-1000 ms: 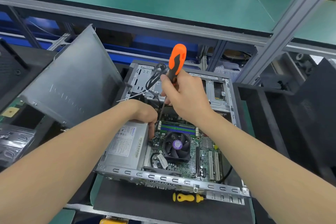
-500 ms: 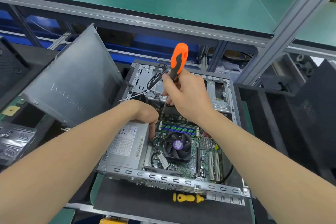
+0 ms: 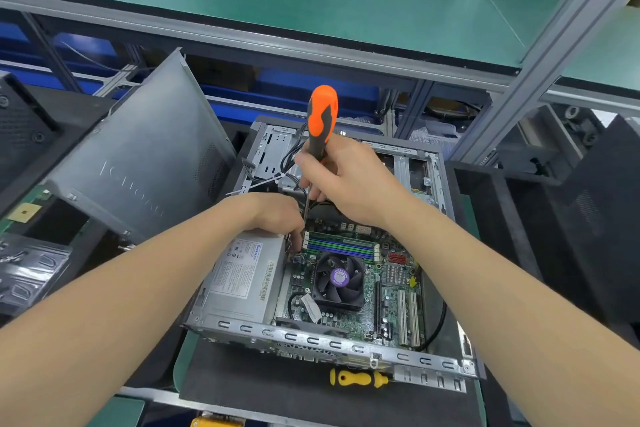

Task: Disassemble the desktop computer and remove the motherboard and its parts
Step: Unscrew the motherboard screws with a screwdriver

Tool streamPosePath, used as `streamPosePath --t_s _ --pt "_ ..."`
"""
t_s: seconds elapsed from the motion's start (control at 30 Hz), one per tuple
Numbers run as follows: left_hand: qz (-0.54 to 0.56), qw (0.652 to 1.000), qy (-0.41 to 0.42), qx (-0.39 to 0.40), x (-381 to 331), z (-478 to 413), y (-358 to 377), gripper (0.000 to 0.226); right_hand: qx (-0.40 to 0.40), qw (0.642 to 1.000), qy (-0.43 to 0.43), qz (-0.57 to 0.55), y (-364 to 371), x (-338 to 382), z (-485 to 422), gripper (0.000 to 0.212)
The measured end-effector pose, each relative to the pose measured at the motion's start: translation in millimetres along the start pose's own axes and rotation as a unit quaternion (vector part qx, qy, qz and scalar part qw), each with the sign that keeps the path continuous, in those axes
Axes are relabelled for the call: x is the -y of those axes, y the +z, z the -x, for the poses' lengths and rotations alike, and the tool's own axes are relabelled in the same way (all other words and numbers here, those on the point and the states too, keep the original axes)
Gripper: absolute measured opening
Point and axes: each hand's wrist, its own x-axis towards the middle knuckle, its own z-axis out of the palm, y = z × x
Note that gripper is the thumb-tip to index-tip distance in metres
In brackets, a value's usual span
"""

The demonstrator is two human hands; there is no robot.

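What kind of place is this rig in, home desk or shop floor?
Most likely a factory or repair-shop teardown bench: a green-matted shelf on aluminium posts, other dark computer cases at both sides, and an open desktop case with the right hand gripping an orange screwdriver.

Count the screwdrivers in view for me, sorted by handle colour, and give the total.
Orange-handled screwdriver: 1, gripped by the right hand
Yellow-handled screwdriver: 1, lying in front of the case
Total: 2
A yellow object at the bottom edge is cut off, not counted.
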Motion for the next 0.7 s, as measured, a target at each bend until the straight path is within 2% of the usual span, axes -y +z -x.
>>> streamPosePath --t_s 0.13,0.2,0.33,0.37,0.43,0.5,0.53,0.6,0.63,0.7 --pt "0.018 0.987 0.060 -0.145 4 24 -15 0.023 0.039 0.999 0.009 -0.025 -7 5 -4 0.021" --pt "0.047 0.966 0.107 -0.230 6 38 -21 0.024 0.054 0.998 0.012 -0.033 -10 8 -6 0.021" --pt "0.169 0.932 0.199 -0.253 4 57 -17 0.031 0.038 0.999 -0.001 0.015 -14 16 -8 0.022" --pt "0.172 0.926 0.202 -0.268 5 57 -14 0.034 0.036 0.999 -0.014 0.032 -16 18 -7 0.021" --pt "0.183 0.922 0.193 -0.281 6 56 -9 0.023 0.009 0.998 -0.024 0.057 -21 27 -7 0.024" --pt "0.190 0.923 0.189 -0.277 3 56 -6 0.020 -0.062 0.995 -0.030 0.071 -29 42 -11 0.036" --pt "0.185 0.924 0.187 -0.276 -1 57 -5 0.026 -0.101 0.989 -0.034 0.107 -35 53 -14 0.041" --pt "0.172 0.928 0.183 -0.275 -7 57 -4 0.031 -0.151 0.954 -0.038 0.256 -49 74 -22 0.049" --pt "0.167 0.930 0.182 -0.274 -9 56 -4 0.028 -0.149 0.931 -0.028 0.333 -56 84 -26 0.054" --pt "0.167 0.930 0.173 -0.279 -9 55 -4 0.021 -0.094 0.900 0.036 0.424 -61 98 -32 0.058"
